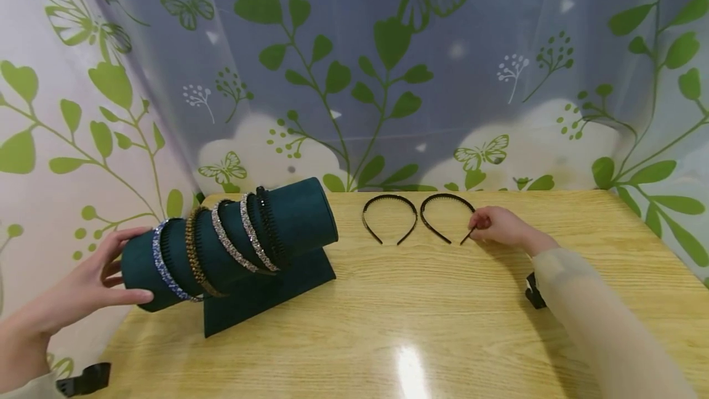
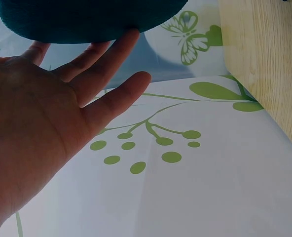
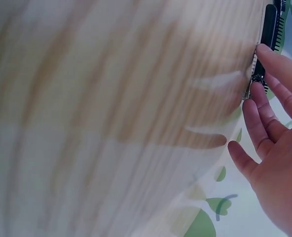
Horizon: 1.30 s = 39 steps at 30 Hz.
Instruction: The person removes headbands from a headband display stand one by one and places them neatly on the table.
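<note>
A dark green velvet headband display stand (image 1: 299, 214) stands tilted on the left of the table, its roll carrying several beaded headbands: blue (image 1: 160, 260), brown-gold, silver and black. My left hand (image 1: 83, 288) holds the roll's left end, thumb across the front and fingers over the top and end. The left wrist view shows those fingers spread at the roll (image 2: 91, 19). Farther right, two black headbands lie side by side at the back of the table. My right hand (image 1: 501, 226) pinches the right tip of the right headband (image 1: 437, 197); the left headband (image 1: 389, 197) lies apart from both hands.
The wooden table (image 1: 443, 319) has its back edge against a curtain (image 1: 343, 17) printed with leaves and butterflies. Similar cloth hangs at the left and right sides. A black wrist strap (image 1: 534, 291) shows below the right sleeve, another (image 1: 85, 379) by the left wrist.
</note>
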Available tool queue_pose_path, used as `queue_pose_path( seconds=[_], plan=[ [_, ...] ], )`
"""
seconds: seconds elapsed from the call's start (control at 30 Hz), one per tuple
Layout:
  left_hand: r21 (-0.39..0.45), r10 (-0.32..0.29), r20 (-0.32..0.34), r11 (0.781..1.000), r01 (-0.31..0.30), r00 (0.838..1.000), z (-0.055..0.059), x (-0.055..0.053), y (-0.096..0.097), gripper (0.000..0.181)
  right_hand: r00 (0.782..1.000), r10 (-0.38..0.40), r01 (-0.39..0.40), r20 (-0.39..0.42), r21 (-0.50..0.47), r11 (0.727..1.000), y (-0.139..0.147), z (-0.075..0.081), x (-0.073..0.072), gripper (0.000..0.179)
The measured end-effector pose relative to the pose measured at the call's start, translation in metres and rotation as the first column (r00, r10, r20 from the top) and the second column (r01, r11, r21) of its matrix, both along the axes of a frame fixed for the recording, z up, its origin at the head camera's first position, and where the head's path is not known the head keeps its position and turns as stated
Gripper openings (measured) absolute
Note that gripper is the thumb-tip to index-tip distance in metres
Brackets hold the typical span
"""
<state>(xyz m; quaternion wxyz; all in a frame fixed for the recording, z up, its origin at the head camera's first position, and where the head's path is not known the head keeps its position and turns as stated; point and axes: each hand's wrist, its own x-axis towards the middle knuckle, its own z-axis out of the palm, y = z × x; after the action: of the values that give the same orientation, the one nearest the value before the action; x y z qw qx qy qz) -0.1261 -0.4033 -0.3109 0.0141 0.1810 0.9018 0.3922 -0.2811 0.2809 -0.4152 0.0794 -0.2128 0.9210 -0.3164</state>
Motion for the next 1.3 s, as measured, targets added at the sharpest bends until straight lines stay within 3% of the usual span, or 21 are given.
queue_pose_path(
  seconds=[0.17,0.37,0.6,0.87,1.03,1.3],
  plan=[
    [0.005,-0.005,-0.004,1.000,0.005,1.000,0.000,0.001,0.001,0.092,1.000,0.002,-0.002,-0.019,0.005,1.000,0.000,0.000,-0.002,0.015],
    [-0.008,0.009,0.000,1.000,-0.009,1.000,0.001,0.000,0.001,0.092,0.996,0.003,-0.003,-0.086,0.005,1.000,-0.006,0.014,0.004,0.022],
    [-0.025,0.027,0.006,0.999,-0.027,1.000,0.002,0.000,0.000,0.093,0.991,0.042,-0.057,-0.127,-0.112,0.992,-0.032,0.052,0.014,0.028],
    [-0.020,0.028,0.011,0.999,-0.028,1.000,-0.001,-0.001,-0.001,0.094,0.977,0.136,-0.162,-0.161,-0.162,0.973,-0.079,0.100,0.027,0.032],
    [-0.027,0.048,0.020,0.998,-0.048,0.999,-0.001,-0.001,-0.002,0.094,0.959,0.200,-0.237,-0.201,-0.177,0.955,-0.111,0.124,0.034,0.038],
    [-0.028,0.064,0.029,0.998,-0.063,0.998,-0.001,-0.002,-0.002,0.095,0.909,0.296,-0.353,-0.294,-0.165,0.921,-0.165,0.156,0.044,0.056]
  ],
)
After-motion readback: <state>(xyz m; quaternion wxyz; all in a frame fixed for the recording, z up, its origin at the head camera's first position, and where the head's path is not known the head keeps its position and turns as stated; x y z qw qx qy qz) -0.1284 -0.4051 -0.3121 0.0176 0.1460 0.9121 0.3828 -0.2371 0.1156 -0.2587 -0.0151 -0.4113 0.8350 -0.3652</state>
